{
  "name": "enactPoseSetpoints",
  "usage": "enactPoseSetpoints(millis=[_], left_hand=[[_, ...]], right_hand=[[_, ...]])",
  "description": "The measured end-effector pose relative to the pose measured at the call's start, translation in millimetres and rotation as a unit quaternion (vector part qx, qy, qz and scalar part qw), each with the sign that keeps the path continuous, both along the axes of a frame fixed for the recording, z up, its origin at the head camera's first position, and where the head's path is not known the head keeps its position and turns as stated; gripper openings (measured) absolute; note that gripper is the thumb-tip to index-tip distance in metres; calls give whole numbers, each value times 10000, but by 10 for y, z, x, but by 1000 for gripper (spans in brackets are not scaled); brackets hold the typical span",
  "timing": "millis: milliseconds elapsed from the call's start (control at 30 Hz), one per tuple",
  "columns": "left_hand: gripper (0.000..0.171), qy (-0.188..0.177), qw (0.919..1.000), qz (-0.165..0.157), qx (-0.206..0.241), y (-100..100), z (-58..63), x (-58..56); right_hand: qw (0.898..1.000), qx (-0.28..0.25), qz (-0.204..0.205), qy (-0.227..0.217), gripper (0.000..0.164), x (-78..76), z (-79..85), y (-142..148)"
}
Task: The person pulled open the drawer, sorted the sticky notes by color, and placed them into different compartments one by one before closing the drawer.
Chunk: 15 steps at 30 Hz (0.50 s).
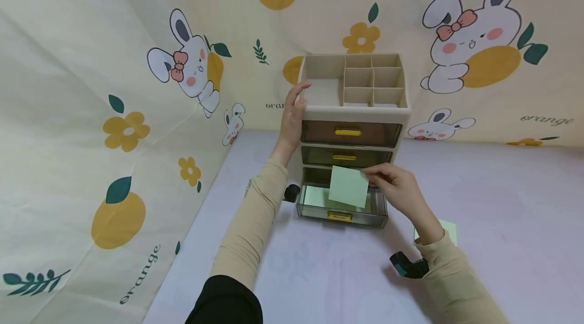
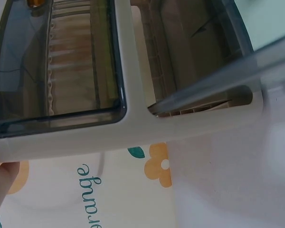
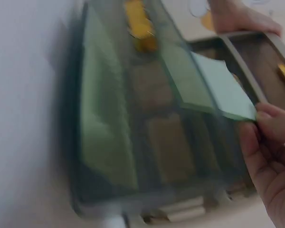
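A white desk organizer (image 1: 356,111) stands near the patterned cloth, its lowest drawer (image 1: 315,212) pulled out. My left hand (image 1: 292,121) grips the organizer's upper left edge, fingertips over the rim. Between thumb and fingers, my right hand (image 1: 397,187) pinches the right corner of a light green sticky note pad (image 1: 349,187). That pad is tilted above the pulled-out drawer. Inside the drawer lies more light green paper (image 1: 315,196), partly hidden by the held pad. In the right wrist view, the pad (image 3: 223,83) appears by the fingertips, with the see-through drawer blurred.
Two upper drawers, the top one (image 1: 319,133) and the middle one (image 1: 315,155), are closed. Open compartments (image 1: 359,78) form the organizer's top. Another light green piece (image 1: 449,230) lies on the table behind my right wrist. A cloth (image 1: 255,85) rises behind and left.
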<state>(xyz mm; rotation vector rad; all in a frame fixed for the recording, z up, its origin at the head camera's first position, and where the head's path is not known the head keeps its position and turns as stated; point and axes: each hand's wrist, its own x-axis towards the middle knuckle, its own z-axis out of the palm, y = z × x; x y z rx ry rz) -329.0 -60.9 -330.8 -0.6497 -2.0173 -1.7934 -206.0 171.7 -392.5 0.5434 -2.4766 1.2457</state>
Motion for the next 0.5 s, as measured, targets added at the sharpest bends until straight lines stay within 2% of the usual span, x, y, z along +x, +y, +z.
enactPoseSetpoints(millis=[133, 367, 500], left_hand=[[50, -85, 9999, -113, -5, -7, 29, 51], [49, -171, 9998, -70, -104, 3, 234, 304], [49, -176, 9998, -73, -81, 8, 255, 323]], right_hand=[[9992, 119, 1, -378, 18, -72, -74, -164], [9958, 342, 42, -848, 18, -164, -127, -380], [9924, 407, -2, -1165, 18, -190, -174, -455]])
